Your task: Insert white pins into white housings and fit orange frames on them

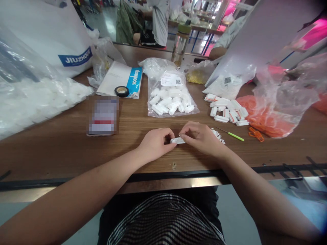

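Though set well left of the white strip (178, 140), large enough to dominate that side: a bulging clear bag (38, 95), probably parked there to spare working room. Nearer the strip, same side, a pixelated phone (103, 117), lying flat, perhaps for easy glances. Behind and left of the strip, a notebook (112, 77) under black tape (121, 91). At the strip's left end, left hand (155, 144), fingers pinching that end low at the counter (51, 153), seemingly to steady it. Straight behind the strip, a labelled bag (168, 81) of white housings, likely for easy reach. Over the strip's right end, right hand (200, 137), thumb and forefinger drawn together; impossible to tell whether gripping strip or some tiny bit. Right of the strip, small white parts (218, 136), a green-handled tool (236, 136), white-and-orange pieces (232, 115), orange clips (256, 134) and an orange-filled bag (278, 119), seemingly grouped by kind.
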`<state>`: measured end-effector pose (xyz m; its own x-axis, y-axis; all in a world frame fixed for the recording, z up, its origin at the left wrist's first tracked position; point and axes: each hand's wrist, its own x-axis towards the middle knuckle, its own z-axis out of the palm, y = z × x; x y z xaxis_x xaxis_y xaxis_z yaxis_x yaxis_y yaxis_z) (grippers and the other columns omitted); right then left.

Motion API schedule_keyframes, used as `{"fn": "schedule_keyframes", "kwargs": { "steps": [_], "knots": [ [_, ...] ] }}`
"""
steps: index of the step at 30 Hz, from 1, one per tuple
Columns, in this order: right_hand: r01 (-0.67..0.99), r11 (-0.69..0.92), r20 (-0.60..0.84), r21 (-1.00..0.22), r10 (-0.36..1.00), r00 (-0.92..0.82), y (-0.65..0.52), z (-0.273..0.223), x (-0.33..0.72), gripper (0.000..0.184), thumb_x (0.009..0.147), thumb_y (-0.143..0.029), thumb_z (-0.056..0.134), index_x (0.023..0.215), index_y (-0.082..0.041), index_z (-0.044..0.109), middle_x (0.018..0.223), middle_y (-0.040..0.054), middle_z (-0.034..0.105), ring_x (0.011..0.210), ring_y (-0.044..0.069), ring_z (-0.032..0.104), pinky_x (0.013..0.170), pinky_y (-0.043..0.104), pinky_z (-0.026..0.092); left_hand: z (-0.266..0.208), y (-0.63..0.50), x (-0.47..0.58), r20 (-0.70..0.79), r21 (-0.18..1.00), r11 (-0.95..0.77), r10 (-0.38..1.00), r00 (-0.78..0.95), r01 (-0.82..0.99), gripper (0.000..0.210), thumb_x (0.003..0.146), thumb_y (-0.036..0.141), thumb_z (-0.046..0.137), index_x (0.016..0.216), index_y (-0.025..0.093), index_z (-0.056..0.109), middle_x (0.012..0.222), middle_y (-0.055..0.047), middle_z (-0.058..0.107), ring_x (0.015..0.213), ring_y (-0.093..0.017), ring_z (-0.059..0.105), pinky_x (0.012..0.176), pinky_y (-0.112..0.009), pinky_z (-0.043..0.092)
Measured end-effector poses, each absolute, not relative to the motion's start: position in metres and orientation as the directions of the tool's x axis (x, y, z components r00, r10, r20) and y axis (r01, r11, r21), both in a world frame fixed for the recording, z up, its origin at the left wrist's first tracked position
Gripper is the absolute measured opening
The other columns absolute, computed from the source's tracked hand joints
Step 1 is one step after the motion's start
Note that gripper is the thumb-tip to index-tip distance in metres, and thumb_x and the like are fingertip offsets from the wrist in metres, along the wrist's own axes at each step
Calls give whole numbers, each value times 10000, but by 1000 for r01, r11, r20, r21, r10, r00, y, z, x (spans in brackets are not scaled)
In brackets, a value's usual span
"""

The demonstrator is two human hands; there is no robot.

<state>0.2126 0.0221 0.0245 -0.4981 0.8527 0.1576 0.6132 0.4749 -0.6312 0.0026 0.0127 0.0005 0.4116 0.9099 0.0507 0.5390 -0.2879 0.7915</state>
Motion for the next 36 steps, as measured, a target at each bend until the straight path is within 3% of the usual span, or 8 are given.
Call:
{"fn": "schedule_keyframes", "kwargs": {
  "steps": [5, 15, 20, 28, 36],
  "knots": [
    [532, 421, 120, -735, 852, -509, 24, 13, 212, 101, 896, -269, 596, 842, -207, 655, 910, 33, 641, 852, 168, 596, 828, 349, 461, 1, 13, 2, 63, 772, -308, 907, 415, 556, 96, 778, 280, 697, 827, 210, 655, 619, 39, 532, 575, -124, 467, 596, -270, 351],
    [538, 437, 140, -721, 852, -504, 24, 12, 217, 77, 866, -247, 628, 814, -214, 675, 876, 29, 660, 816, 165, 605, 788, 340, 478, -1, 14, 2, 69, 762, -324, 901, 427, 561, 100, 777, 280, 703, 843, 214, 666, 649, 27, 566, 596, -133, 497, 613, -281, 369],
    [564, 476, 162, -675, 841, -516, 25, 14, 216, 64, 842, -211, 631, 785, -204, 661, 846, 23, 657, 782, 155, 599, 761, 322, 466, 0, 14, 2, 58, 767, -313, 903, 426, 560, 100, 775, 284, 701, 836, 212, 667, 638, 32, 557, 585, -126, 487, 607, -278, 361],
    [599, 612, 263, -517, 779, -569, 24, 14, 212, 72, 856, -220, 630, 806, -212, 681, 846, 18, 680, 831, 169, 613, 866, 380, 408, 0, 14, 2, 54, 781, -302, 905, 423, 547, 100, 779, 285, 700, 833, 209, 661, 639, 33, 553, 584, -124, 474, 602, -274, 355],
    [593, 629, 268, -504, 766, -585, 21, 14, 212, 82, 868, -227, 621, 855, -217, 702, 860, 17, 698, 829, 166, 619, 849, 377, 400, 0, 14, 2, 55, 775, -303, 907, 418, 555, 114, 776, 299, 708, 822, 205, 664, 636, 36, 544, 584, -123, 473, 598, -270, 350]
  ]
}}
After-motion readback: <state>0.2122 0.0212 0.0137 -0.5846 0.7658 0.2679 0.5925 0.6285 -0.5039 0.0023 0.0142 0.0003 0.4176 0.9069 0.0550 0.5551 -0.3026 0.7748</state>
